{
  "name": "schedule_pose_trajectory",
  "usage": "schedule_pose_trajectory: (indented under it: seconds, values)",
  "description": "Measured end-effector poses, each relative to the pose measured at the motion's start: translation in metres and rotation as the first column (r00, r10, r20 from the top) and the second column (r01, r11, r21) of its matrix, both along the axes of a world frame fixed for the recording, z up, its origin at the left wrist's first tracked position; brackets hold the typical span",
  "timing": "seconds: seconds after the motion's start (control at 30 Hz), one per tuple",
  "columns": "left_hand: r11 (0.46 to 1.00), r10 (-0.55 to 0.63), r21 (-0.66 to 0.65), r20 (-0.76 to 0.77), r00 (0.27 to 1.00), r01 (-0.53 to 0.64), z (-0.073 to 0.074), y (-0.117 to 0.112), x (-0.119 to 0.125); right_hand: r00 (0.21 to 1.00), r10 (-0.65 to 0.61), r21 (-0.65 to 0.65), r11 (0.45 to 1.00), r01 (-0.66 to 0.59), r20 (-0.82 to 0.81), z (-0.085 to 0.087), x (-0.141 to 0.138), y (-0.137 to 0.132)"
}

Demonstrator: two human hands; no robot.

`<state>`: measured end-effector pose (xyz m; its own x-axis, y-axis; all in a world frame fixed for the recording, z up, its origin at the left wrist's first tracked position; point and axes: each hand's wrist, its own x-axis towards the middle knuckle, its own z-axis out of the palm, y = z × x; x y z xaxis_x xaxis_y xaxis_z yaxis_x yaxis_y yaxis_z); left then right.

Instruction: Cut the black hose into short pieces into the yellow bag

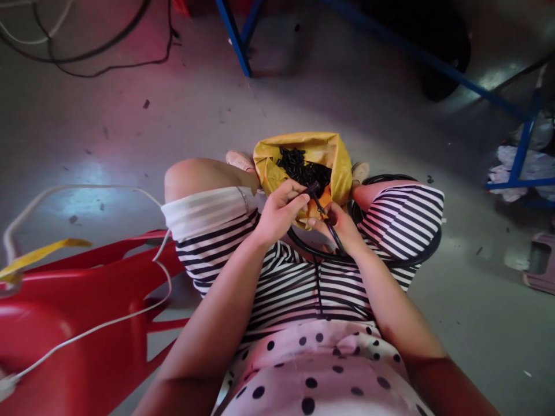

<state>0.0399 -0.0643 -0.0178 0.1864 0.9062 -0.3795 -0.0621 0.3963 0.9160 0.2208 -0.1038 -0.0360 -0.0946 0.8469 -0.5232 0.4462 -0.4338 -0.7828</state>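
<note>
My left hand (281, 212) is closed, pinching a short black tube-like piece (313, 188) between thumb and fingers. Close beside it, my right hand (342, 230) grips a black cable (333, 232), whose thin end reaches up to that piece. I cannot tell whether the two are joined. Beneath both hands a yellow bag (299, 138) stands with its mouth wide, between my feet. Inside lies a heap of small black pieces (299, 164). The cable loops over my lap and around my right knee.
A red plastic chair (78, 318) stands at my left, with a white cord (99, 326) across it. Blue metal legs (236, 37) rise ahead and to the right. Black cables (108, 69) lie on the floor at upper left; plastic bags (515, 162) sit at right.
</note>
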Motion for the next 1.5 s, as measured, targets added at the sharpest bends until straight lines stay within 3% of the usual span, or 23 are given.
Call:
schedule_pose_trajectory:
  seconds: [0.17, 0.4, 0.53, 0.7, 0.8, 0.93, 1.1, 1.23, 1.5]
  values:
    - [0.999, -0.018, -0.049, -0.035, 0.999, 0.016, -0.003, -0.001, 0.004, 1.000, -0.021, 0.017, 1.000, 0.020, 0.021, 0.001, -0.001, 0.001]
    - [0.990, 0.005, -0.139, 0.044, 0.999, 0.001, 0.002, 0.000, 0.010, 0.989, -0.069, 0.054, 0.997, 0.062, 0.131, 0.009, -0.004, 0.004]
    - [0.996, -0.032, -0.086, 0.074, 0.997, 0.038, 0.001, 0.000, 0.008, 0.985, -0.105, 0.040, 0.994, 0.101, 0.139, 0.010, -0.003, 0.005]
    - [0.998, 0.067, -0.024, 0.113, 0.991, -0.065, -0.002, -0.001, 0.009, 0.984, -0.152, 0.050, 0.988, 0.148, 0.094, 0.001, 0.000, 0.003]
    - [0.998, 0.062, -0.025, 0.119, 0.991, -0.060, -0.003, -0.001, 0.009, 0.988, -0.130, 0.059, 0.990, 0.126, 0.085, -0.001, 0.001, 0.002]
    - [1.000, 0.006, -0.008, 0.054, 0.999, -0.005, -0.001, -0.002, 0.006, 0.989, -0.085, 0.059, 0.995, 0.078, 0.122, 0.005, 0.002, 0.003]
    - [1.000, 0.018, 0.013, 0.016, 1.000, -0.018, -0.001, 0.000, 0.004, 0.990, -0.041, 0.066, 0.997, 0.032, 0.138, 0.011, 0.001, 0.004]
    - [1.000, 0.010, 0.010, -0.014, 1.000, -0.010, -0.001, 0.000, 0.004, 0.995, 0.004, 0.047, 0.999, -0.009, 0.100, 0.008, 0.001, 0.004]
    - [0.999, -0.045, 0.016, -0.074, 0.996, 0.046, -0.003, -0.001, 0.002, 0.998, -0.045, 0.044, 0.998, 0.043, 0.044, -0.001, 0.002, 0.002]
